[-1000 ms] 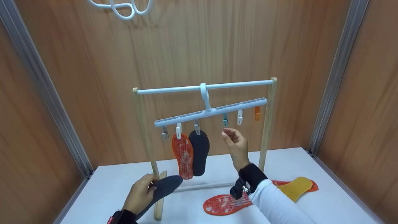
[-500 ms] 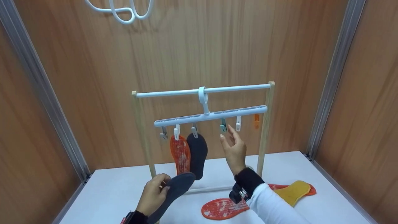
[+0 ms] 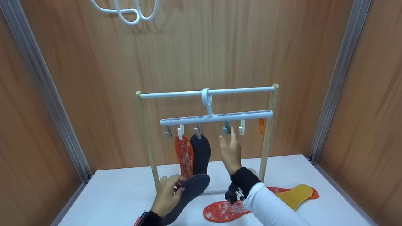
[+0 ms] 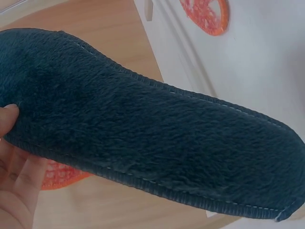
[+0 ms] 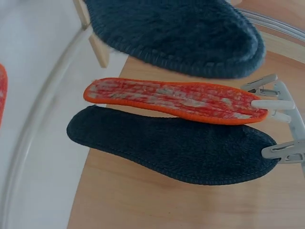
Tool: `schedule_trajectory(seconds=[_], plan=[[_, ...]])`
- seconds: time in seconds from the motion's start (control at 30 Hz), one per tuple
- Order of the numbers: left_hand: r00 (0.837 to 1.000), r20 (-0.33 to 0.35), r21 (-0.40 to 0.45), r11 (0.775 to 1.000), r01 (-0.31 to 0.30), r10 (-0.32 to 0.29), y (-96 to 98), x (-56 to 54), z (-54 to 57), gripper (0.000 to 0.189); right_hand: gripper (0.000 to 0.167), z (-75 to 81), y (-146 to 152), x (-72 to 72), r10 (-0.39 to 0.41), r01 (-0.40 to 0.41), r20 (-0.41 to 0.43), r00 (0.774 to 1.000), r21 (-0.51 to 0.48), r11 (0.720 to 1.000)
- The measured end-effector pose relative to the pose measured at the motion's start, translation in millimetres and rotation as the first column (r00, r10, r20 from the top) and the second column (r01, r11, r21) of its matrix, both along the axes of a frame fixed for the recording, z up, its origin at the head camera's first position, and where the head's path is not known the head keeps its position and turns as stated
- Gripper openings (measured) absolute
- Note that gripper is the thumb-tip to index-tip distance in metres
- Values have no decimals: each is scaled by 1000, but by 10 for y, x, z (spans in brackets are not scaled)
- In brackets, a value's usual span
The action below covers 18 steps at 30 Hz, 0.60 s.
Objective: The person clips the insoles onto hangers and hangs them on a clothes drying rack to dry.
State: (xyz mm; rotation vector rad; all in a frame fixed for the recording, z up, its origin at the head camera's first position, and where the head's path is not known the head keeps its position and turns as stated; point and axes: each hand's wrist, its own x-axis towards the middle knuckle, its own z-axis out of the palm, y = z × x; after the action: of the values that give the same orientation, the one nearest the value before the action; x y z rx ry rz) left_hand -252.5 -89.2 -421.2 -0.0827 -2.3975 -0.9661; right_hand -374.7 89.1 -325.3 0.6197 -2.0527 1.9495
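My left hand (image 3: 168,195) pinches a dark navy shoe insole (image 3: 194,188) near its upper end. The left wrist view shows its fuzzy face and stitched edge, with the thumb on top. My right hand (image 3: 231,155) is raised under the white clip hanger (image 3: 216,118). Its index finger points up beside the teal clip (image 3: 226,128), thumb apart from it, nothing between them. Left of the hanger's middle hang a red insole with an orange edge (image 5: 176,100) and a second navy insole (image 5: 171,143), each held by a clip at its top.
The hanger hooks over a rack's bar (image 3: 241,90) between wooden posts. A grey clip (image 3: 168,131), a white clip (image 3: 242,127) and an orange clip (image 3: 261,126) hold nothing. Right on the white table lie a red insole (image 3: 221,212) and a yellow one (image 3: 295,196) overlapping another red one.
My left hand has carried the navy insole right, in front of the hung insoles. My right hand's thumb and index finger have spread at the teal clip. The hanger has swung closer to level.
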Motion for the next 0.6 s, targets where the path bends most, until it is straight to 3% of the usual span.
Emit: schedule_trajectory(seconds=[0.1, 0.27, 0.6], plan=[[1000, 0, -2, 1000, 5, -5, 82, -5, -17, 27, 62, 9, -4, -19, 32, -32, 35, 999, -20, 999], [999, 8, 66, 997, 38, -38, 216, -13, -29, 25, 60, 56, -11, -58, 62, -58, 60, 996, -67, 996], [1000, 9, 136, 991, -9, 7, 440, -109, 74, 23, 48, 180, 45, -180, 37, -43, -68, 997, -88, 995]])
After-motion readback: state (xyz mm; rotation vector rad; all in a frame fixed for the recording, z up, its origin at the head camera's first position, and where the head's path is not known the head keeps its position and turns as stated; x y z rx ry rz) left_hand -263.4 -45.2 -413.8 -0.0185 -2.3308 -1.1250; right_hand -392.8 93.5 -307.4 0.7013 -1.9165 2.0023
